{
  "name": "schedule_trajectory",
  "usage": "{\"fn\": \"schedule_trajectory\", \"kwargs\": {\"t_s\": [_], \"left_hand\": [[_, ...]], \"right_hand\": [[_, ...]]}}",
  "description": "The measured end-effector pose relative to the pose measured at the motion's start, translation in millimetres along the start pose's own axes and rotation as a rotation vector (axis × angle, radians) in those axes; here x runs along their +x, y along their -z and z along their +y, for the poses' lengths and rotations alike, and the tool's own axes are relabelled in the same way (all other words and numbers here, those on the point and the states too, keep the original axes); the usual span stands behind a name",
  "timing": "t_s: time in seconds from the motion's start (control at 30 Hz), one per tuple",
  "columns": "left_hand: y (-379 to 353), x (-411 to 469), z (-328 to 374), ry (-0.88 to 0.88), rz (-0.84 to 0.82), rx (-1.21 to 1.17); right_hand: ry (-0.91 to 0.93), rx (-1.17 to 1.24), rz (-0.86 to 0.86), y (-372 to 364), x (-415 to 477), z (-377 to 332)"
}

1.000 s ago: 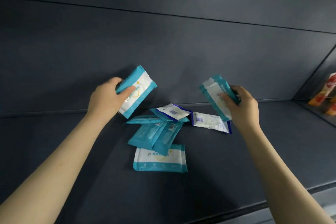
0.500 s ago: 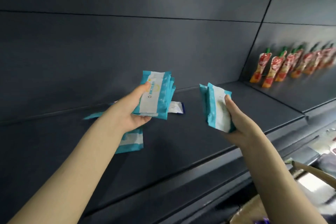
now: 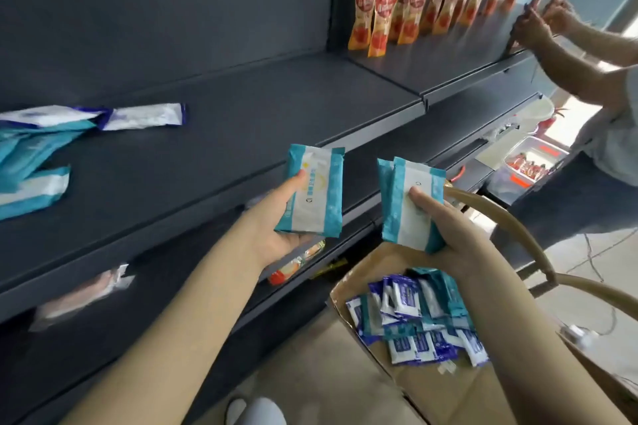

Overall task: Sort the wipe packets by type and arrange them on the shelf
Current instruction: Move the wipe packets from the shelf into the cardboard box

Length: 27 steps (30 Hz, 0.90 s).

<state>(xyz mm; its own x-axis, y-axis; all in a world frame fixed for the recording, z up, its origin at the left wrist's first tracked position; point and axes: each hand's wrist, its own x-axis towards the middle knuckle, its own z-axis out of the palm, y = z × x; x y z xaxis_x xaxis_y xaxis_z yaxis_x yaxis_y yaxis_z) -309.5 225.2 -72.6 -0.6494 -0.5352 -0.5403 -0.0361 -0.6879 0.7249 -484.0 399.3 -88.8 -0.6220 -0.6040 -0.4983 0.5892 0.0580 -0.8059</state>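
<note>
— Hands?
— Left hand [image 3: 276,228] fingers clamped on a teal packet [image 3: 316,193]; right hand [image 3: 448,231] fingers clamped on a teal pair [image 3: 402,207]. Pulled back from the pile [image 3: 34,155] on the shelf [image 3: 241,134], now near the box [image 3: 407,386].
— Consequence?
— Teal type likely gathered; shelving pending.
</note>
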Motion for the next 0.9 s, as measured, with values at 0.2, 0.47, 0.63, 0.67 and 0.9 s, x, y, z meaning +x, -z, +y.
{"fn": "schedule_trajectory", "kwargs": {"t_s": [0.2,0.47,0.63,0.67,0.9], "left_hand": [[-16.9,43.7,-57.2,0.120,0.043,0.035],[-32.3,115.8,-112.4,0.227,0.048,0.105],[-45.7,159.7,-159.0,0.304,0.068,0.181],[-49.3,168.9,-171.9,0.327,0.099,0.185],[-69.4,233.6,-269.1,0.388,0.314,0.198]], "right_hand": [[-0.104,0.116,0.093,57.1,25.2,33.2],[-0.086,0.183,0.294,128.1,71.4,50.3],[-0.155,0.308,0.433,184.5,98.4,79.9],[-0.195,0.307,0.459,197.4,104.4,87.9],[-0.327,0.120,0.631,285.1,162.0,138.0]]}}
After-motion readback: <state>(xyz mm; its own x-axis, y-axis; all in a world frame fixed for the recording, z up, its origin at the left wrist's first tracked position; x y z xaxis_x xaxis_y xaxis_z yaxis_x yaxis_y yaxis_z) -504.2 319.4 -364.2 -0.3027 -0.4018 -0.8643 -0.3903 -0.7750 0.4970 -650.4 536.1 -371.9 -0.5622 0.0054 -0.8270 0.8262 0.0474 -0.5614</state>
